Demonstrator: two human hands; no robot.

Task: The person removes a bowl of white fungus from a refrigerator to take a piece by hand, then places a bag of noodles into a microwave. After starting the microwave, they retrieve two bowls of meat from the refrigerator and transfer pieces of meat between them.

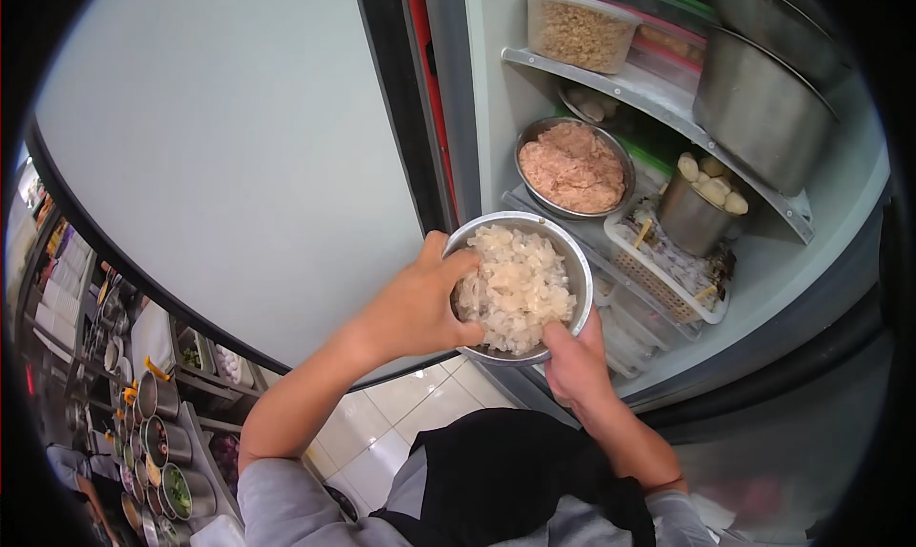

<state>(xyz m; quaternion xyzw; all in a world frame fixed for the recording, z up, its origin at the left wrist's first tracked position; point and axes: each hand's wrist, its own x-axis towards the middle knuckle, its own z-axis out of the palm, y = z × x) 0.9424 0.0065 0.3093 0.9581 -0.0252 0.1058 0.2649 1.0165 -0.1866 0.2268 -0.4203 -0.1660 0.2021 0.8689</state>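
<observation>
A round metal bowl [584, 278] filled with pale, translucent chopped pieces [518, 285] is held in front of my body, before the opened fridge. My left hand [415, 299] grips its left side, with the thumb and a finger reaching over the rim onto the pieces. On the lower right, my right hand [577, 361] clasps the bowl, thumb over the rim and the other fingers mostly hidden beneath. Just beyond the bowl, a larger metal bowl of pink minced meat [572, 167] sits on a fridge shelf.
The fridge door [219, 146] stands open at left. Inside are a perforated basket [658, 270], a metal pot of pale rounded pieces [697, 213], a plastic tub of crumbly food [580, 34] and a large steel pot [763, 108]. Several metal containers [176, 490] line a counter at lower left.
</observation>
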